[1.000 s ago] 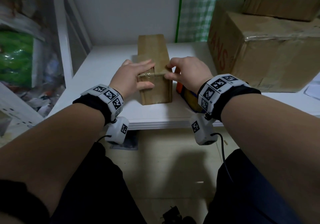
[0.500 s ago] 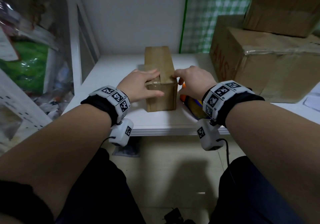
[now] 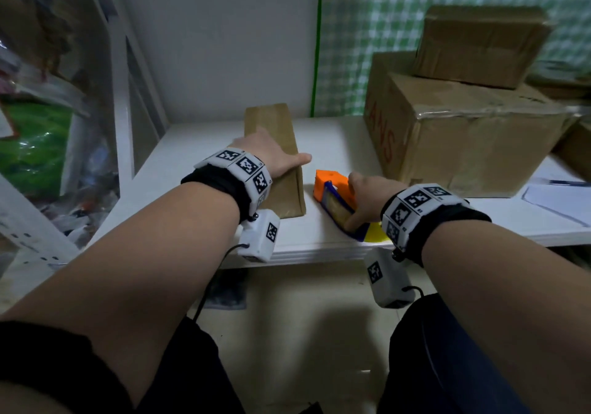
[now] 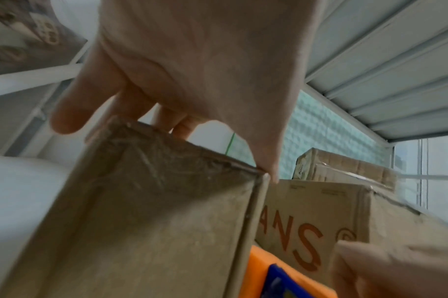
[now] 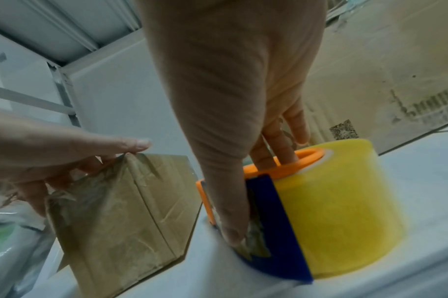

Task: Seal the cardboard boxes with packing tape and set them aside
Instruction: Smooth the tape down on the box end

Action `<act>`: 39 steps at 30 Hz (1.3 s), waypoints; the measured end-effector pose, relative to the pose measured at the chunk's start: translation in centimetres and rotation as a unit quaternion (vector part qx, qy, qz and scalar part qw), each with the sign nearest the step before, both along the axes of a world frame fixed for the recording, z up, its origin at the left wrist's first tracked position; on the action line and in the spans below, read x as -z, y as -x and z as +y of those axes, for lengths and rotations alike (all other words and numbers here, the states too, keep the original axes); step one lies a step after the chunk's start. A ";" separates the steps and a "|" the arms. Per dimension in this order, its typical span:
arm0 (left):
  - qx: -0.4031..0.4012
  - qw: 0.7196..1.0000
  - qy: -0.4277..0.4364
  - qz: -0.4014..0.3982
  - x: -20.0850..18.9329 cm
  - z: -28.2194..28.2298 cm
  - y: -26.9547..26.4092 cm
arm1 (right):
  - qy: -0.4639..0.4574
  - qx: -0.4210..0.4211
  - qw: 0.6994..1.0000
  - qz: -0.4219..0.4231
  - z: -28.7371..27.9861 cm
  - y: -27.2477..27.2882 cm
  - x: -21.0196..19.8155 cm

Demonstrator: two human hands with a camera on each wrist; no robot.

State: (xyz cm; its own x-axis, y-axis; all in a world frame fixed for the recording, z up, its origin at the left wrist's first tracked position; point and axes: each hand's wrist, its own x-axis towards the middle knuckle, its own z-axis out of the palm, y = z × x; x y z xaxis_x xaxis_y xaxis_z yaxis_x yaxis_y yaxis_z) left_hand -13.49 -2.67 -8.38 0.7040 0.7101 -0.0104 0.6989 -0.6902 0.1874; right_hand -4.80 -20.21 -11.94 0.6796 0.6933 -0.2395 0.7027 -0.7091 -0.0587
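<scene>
A narrow brown cardboard box stands on the white table, with clear tape wrinkled over its near end. My left hand lies over its top, thumb down the right corner and fingers over the left edge, holding it. Just right of the box sits an orange and blue tape dispenser with a yellow roll. My right hand grips it, with fingers pushed into the orange core and the thumb pressed on the tape end by the blue plate.
A large cardboard box with red letters stands at the right rear with a smaller box on top. Papers and a pen lie at the far right. A white shelf frame and bags are on the left.
My right hand has left the box's near end and taken hold of the tape dispenser beside it. My left hand slid from the near end up onto the box top.
</scene>
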 end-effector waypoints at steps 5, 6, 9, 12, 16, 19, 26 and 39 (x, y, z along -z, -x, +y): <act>-0.021 0.997 0.065 0.028 -0.5 0.8 -0.6 | 0.058 -0.007 0.998 0.016 0.5 -0.4 -0.2; -0.016 0.997 0.068 0.029 -0.7 1.1 -0.4 | 0.086 -0.015 0.996 0.016 0.6 -0.3 -0.3; -0.006 0.996 0.084 0.040 -1.2 2.2 0.6 | 0.103 -0.011 0.995 0.006 0.8 -0.1 -0.6; -0.008 0.993 0.084 0.083 -1.8 3.3 2.0 | 0.036 0.023 0.999 -0.001 1.1 -0.2 -0.5; -0.009 0.985 0.079 0.153 -2.9 3.9 3.8 | -0.074 0.058 0.996 0.000 1.4 -0.9 -1.0; 0.006 0.976 0.028 0.215 -3.2 4.7 4.9 | -0.160 0.098 0.982 0.012 1.4 -1.1 -1.4; 0.030 0.977 -0.143 0.153 -2.7 5.7 6.1 | -0.229 0.141 0.963 0.005 1.3 -1.7 -2.2; 0.200 0.964 0.078 0.155 -0.8 0.5 3.7 | -0.165 0.107 0.980 0.027 1.5 -1.4 -0.5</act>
